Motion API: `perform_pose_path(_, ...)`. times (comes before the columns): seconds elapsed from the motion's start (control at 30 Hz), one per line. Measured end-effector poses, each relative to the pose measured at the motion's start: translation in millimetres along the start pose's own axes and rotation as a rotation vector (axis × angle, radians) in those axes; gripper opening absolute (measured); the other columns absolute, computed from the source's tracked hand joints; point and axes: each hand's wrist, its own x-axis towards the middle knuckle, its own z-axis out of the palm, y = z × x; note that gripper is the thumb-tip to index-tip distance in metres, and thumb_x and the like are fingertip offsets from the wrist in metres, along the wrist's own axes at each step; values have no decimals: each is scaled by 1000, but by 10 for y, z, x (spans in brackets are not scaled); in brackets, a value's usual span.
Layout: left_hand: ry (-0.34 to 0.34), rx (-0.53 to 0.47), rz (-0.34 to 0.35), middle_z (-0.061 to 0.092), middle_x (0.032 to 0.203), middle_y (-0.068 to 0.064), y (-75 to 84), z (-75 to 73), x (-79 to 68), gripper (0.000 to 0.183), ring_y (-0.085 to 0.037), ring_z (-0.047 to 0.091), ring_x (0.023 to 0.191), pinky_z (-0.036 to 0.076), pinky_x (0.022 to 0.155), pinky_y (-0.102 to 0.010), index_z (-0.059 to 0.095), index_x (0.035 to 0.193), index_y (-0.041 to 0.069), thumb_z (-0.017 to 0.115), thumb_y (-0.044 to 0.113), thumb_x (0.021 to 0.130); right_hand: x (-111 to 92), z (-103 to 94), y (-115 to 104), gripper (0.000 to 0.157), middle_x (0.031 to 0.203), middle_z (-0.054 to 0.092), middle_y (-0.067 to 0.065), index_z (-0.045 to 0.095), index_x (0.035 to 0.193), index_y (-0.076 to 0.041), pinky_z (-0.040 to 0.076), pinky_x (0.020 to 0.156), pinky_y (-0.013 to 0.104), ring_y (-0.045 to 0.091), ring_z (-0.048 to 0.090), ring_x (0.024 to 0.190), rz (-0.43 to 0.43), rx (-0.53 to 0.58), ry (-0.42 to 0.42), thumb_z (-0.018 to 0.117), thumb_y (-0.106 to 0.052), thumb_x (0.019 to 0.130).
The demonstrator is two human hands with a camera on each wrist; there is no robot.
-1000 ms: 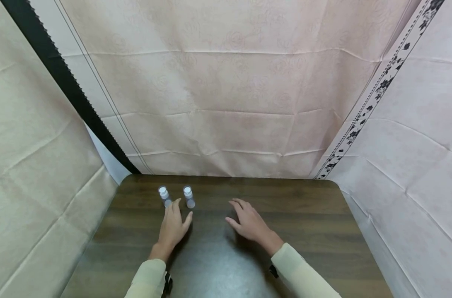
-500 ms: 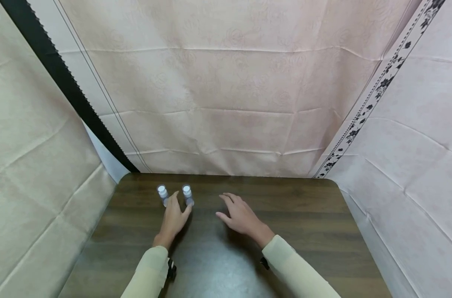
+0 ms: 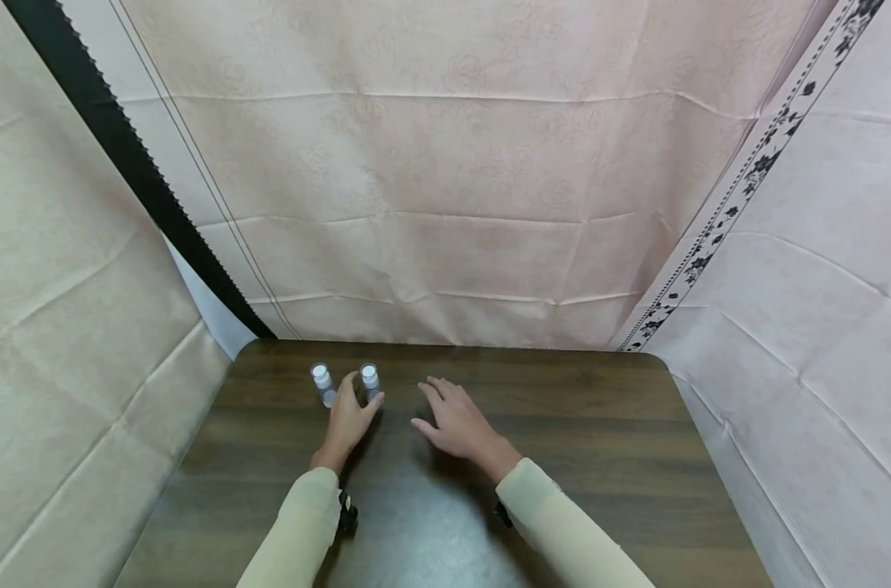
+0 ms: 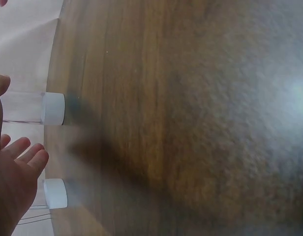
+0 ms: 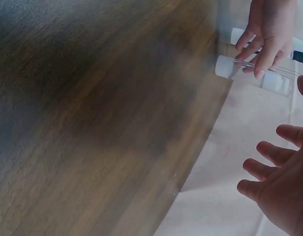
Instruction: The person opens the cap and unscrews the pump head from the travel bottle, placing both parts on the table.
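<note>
Within the wide-spread left hand (image 3: 347, 420), a clear, white-capped cylindrical bottle (image 3: 370, 379) is framed on end — the spread right hand (image 3: 454, 422) farther off.

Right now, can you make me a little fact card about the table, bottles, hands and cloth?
Table: brown wood
Left bottle: small, partly white
Right bottle: looks alike, stands apart from the left one
Left hand: thumb and fingers either side of the right bottle; touching or not, I can't tell
Right hand: above the table, grip empty
Cloth: pale, with black flowery trim at the right
</note>
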Motion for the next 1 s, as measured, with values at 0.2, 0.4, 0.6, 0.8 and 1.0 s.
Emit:
perform_pose_path(0.2, -33, -3, -37, 50, 147, -33, -10, 17, 47, 76, -46, 52, 136, 44, 112, -57, 36, 151, -9, 75, 24, 95, 34, 85, -47, 69, 167, 34, 12, 36, 161, -15, 29, 122, 58, 35, 32, 154, -10, -31, -45, 46, -57, 106)
perform_pose_path(0.4, -37, 4, -52, 56, 142, -32, -25, 43, 69, 70, -45, 55, 133, 45, 109, -58, 40, 149, -7, 74, 24, 96, 53, 155, -85, 69, 166, 35, 11, 36, 161, -17, 30, 122, 57, 34, 34, 154, -13, -42, -61, 43, -59, 106)
perform_pose_path(0.6, -23, -8, -65, 64, 133, -29, -40, 81, 58, 54, -43, 60, 127, 49, 105, -57, 51, 139, -4, 75, 20, 97, 48, 188, -121, 67, 165, 37, 11, 36, 160, -17, 31, 122, 58, 34, 35, 153, -8, -3, -73, 48, -55, 106)
perform_pose_path(0.8, 7, -31, -61, 69, 123, -27, -41, 125, 51, 37, -41, 66, 119, 53, 99, -55, 60, 125, -2, 76, 14, 95, 46, 201, -119, 68, 165, 37, 9, 36, 160, -18, 31, 122, 57, 32, 36, 152, 2, 12, -86, 45, -58, 106)
perform_pose_path(1.0, 18, -80, -44, 69, 124, -28, -45, 157, 54, 37, -41, 66, 120, 54, 100, -53, 61, 127, -4, 74, 10, 96, 16, 190, -77, 70, 165, 38, 9, 36, 161, -18, 32, 121, 56, 32, 37, 152, -3, 28, -63, 42, -61, 105)
